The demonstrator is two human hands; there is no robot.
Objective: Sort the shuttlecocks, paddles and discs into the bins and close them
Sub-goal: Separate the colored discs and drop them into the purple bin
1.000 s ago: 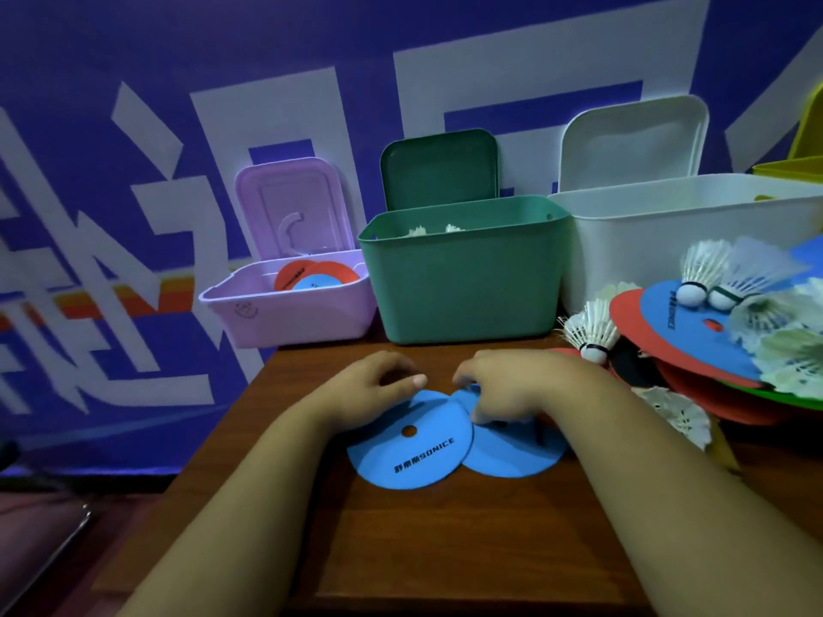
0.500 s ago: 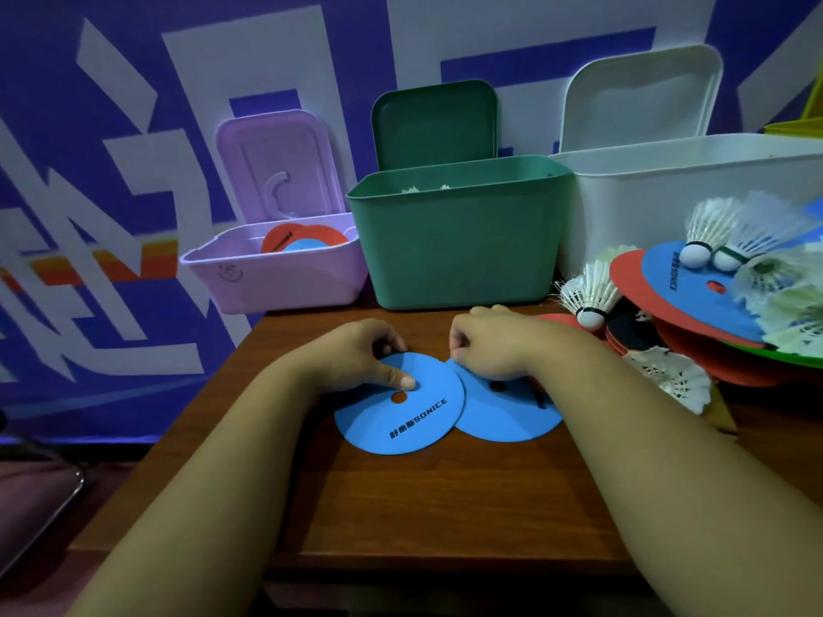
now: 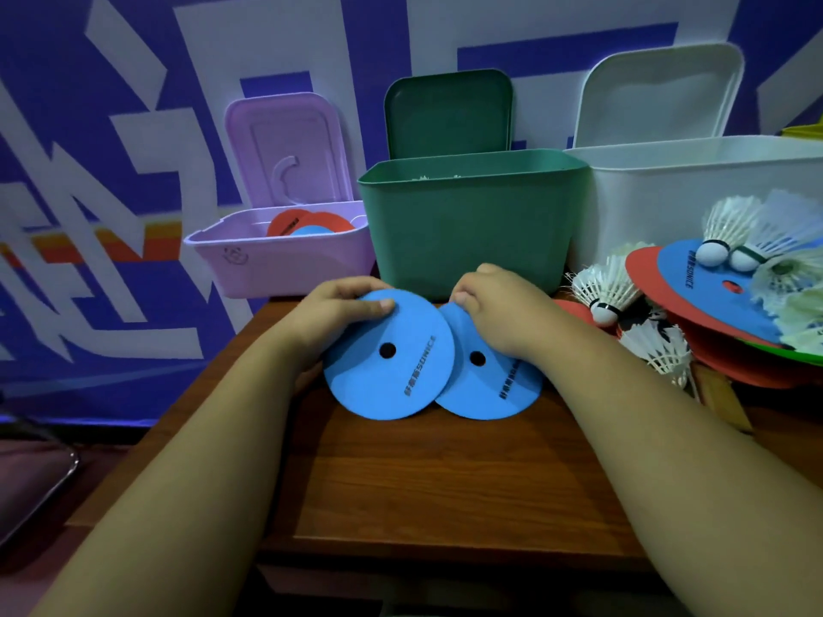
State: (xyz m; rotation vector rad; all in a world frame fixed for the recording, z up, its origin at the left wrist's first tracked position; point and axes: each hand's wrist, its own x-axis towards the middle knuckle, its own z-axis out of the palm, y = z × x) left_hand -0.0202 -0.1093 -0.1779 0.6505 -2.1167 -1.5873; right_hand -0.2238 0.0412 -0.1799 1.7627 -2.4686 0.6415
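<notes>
Grip: left hand (image 3: 338, 311) pinches left disc (image 3: 392, 385), right hand (image 3: 501, 309) seemingly clasps right disc (image 3: 490, 394) — flat blue rounds, centre-holed.

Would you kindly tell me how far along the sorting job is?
Partly done: discs lie in the purple bin, feathers show in the green bin. In hand: left hand grips the left blue disc, right hand the right blue disc. Left: the heap of discs and shuttlecocks, all three lids open.

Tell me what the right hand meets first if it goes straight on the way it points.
Probably the green bin, its front wall just past the right hand; depth is unclear.
</notes>
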